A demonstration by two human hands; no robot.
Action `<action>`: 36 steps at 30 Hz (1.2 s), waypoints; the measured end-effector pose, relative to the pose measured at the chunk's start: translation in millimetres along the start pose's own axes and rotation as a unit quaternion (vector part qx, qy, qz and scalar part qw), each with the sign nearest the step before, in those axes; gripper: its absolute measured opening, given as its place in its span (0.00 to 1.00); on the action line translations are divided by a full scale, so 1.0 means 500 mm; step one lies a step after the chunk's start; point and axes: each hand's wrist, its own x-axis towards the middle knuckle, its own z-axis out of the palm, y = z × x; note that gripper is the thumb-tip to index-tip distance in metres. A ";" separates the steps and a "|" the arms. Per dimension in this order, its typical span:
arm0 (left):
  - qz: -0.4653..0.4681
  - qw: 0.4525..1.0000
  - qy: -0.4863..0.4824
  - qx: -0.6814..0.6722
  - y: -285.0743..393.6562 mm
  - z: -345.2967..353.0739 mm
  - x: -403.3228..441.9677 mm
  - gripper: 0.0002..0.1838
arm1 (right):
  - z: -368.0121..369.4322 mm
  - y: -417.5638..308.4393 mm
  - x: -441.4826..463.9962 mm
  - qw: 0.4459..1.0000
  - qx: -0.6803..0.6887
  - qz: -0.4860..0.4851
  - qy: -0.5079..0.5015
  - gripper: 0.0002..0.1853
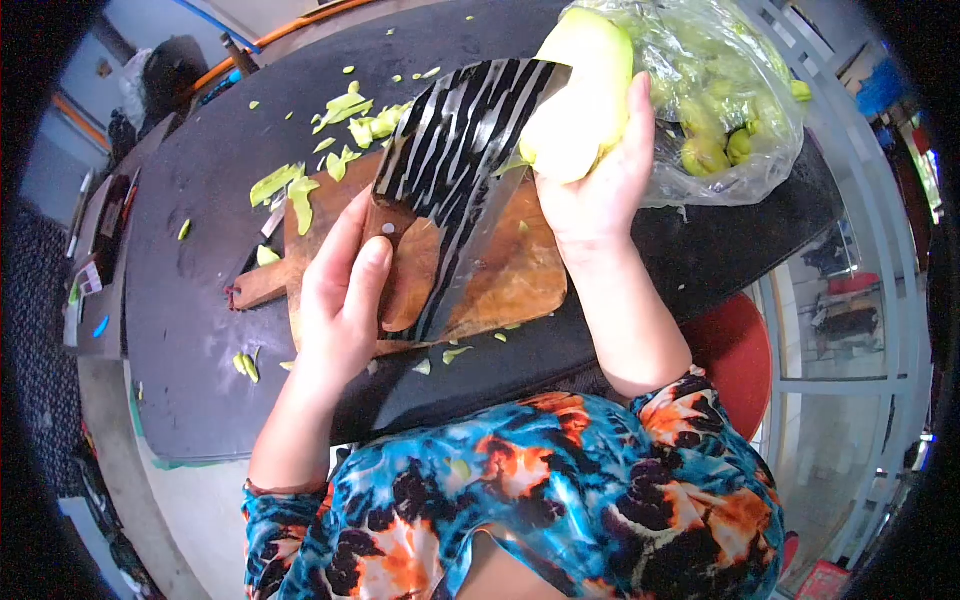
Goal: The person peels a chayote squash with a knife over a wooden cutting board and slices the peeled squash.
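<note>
My left hand (345,285) is closed round the wooden handle of a broad cleaver (465,130), whose shiny blade shows dark and light stripes. The blade's right edge is against or very near a pale green peeled vegetable (580,95). That vegetable rests in my right hand (605,185), with the fingers mostly hidden behind it and the thumb along its right side. Below the blade lies a wooden cutting board (520,285) with its handle toward the left. Green peelings (300,195) are scattered on and beyond the board.
A clear plastic bag (740,190) with several green vegetables (705,155) stands at the back right of the dark table (200,330). Under the table's right side is a red round seat (735,360). Small peel scraps (246,366) lie near the front left.
</note>
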 end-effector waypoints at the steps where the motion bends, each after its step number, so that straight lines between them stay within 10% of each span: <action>1: 0.024 0.999 0.027 0.007 -0.013 0.007 0.001 0.26 | 0.001 0.000 -0.001 1.000 -0.001 -0.007 -0.003 0.21; 21: -0.038 0.995 -0.065 0.062 0.016 -0.065 0.012 0.24 | -0.015 -0.044 0.035 0.941 -0.269 0.148 -0.143 0.25; 36: -0.030 0.998 -0.062 -0.004 0.017 -0.022 0.003 0.23 | -0.011 0.006 0.004 0.993 -0.112 0.007 0.018 0.18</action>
